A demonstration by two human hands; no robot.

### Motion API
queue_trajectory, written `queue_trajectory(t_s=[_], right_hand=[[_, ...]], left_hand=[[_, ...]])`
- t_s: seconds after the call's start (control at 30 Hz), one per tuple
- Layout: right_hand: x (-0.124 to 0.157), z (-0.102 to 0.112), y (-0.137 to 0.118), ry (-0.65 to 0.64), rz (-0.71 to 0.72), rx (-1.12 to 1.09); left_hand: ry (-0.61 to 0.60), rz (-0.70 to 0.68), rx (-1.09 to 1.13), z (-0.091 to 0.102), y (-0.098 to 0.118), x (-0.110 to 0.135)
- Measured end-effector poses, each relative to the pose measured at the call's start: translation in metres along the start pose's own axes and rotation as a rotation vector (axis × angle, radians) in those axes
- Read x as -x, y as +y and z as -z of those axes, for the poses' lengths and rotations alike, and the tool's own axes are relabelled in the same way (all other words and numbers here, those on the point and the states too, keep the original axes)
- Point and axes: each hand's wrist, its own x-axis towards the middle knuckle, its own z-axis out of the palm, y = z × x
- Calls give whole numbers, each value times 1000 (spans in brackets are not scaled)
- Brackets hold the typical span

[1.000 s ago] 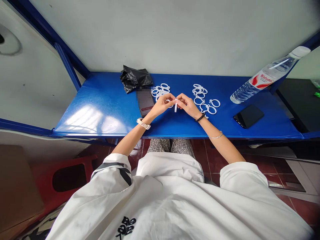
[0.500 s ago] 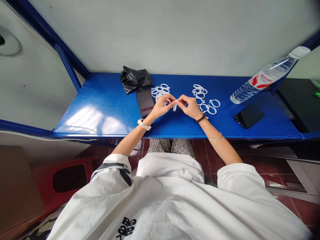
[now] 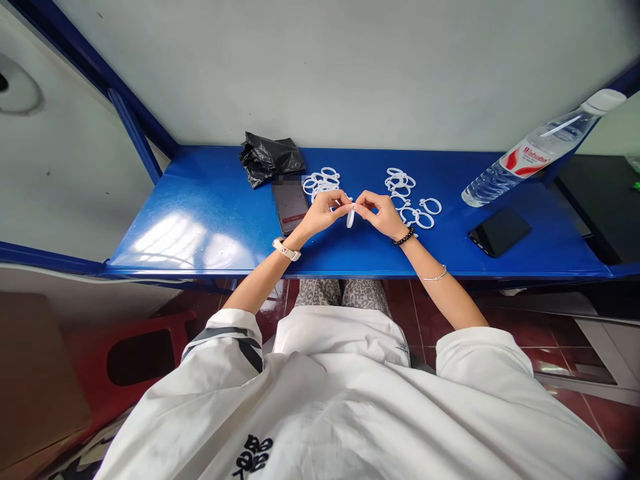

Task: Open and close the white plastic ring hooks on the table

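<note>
My left hand (image 3: 324, 212) and my right hand (image 3: 380, 212) meet above the blue table, fingertips pinched together. Between them they grip a white plastic ring (image 3: 351, 219), seen edge-on and hanging below the fingers; its upper part is hidden by the thumbs. Behind my left hand lies a heap of similar white rings (image 3: 321, 180), partly covered by that hand. Another loose group of white rings (image 3: 400, 180) spreads behind and beside my right hand, one ring (image 3: 431, 206) lying a little apart to the right.
The blue table (image 3: 220, 200) runs along a pale wall. A crumpled black plastic bag (image 3: 270, 159) and a phone with a lit screen (image 3: 291, 207) lie left of the rings. On the right are a clear water bottle (image 3: 530, 157) and a dark phone (image 3: 500, 232). A red chair (image 3: 95, 373) stands lower left.
Both hands stay at nearly the same spot, still pinching the ring. The right wrist has shifted very slightly right; the fingers have barely moved.
</note>
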Motion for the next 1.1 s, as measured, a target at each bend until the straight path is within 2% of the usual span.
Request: queue_trajectory(t_s=[0.2, 0.33, 0.47, 0.6, 0.7, 0.87, 0.97, 1.03, 1.1], right_hand=[[-1, 0, -3, 7, -19, -46], [-1, 0, 1, 53, -26, 114], [-1, 2, 7, 91, -28, 301], [-2, 7, 11, 75, -17, 387], [-1, 8, 15, 61, -29, 417], [2, 9, 21, -39, -43, 440], [2, 11, 22, -84, -44, 448], [5, 14, 20, -56, -34, 490], [12, 16, 19, 38, -41, 568]], left_hand=[[-40, 41, 146, 0, -3, -2], [-29, 43, 90, -3, -6, -2], [-15, -5, -44, -4, -11, -2], [44, -64, -178, -4, -14, -2], [41, -100, -252, -6, -17, -2], [59, -202, -457, -8, -24, -2], [80, -209, -554, -6, -25, -3], [67, -203, -629, -5, -24, -4], [35, -193, -721, -5, -21, -4]])
